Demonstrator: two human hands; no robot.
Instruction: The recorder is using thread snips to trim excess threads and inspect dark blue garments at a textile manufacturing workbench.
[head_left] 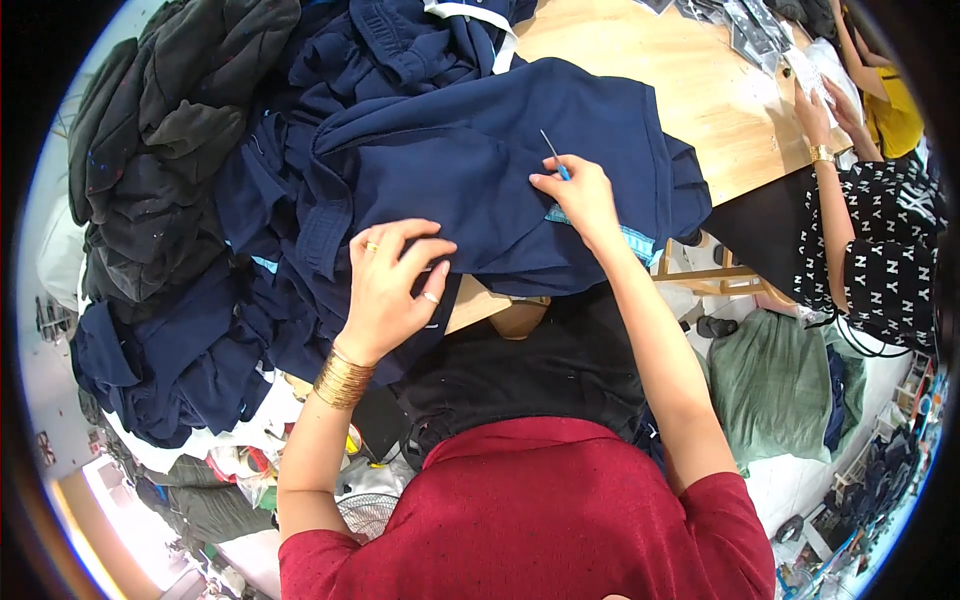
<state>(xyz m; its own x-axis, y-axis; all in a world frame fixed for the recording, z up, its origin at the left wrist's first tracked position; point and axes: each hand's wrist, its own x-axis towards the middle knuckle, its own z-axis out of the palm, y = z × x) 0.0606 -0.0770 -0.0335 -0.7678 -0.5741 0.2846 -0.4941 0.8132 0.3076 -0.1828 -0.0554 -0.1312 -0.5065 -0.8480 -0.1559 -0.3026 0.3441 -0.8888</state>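
Navy blue shorts (420, 180) lie spread over the table in front of me, with the gathered waistband at the left and a leg hem at the right. My left hand (392, 285) is over the near edge of the shorts, fingers curved and apart, holding nothing visible. Between the thumb and fingers of my right hand (583, 198) is a small tool (556, 158) with a thin metal point and a blue handle. Its point is directed away from me, above the cloth. Light blue strips (637, 243) show at the near edge of the shorts, by my right wrist.
Navy garments (170, 345) are heaped at the left and far side, beside a dark grey clothing pile (165, 150). Bare wooden tabletop (610, 45) extends to the far right, where another person's hands (815, 110) handle something pale. Green cloth (770, 385) lies at the lower right.
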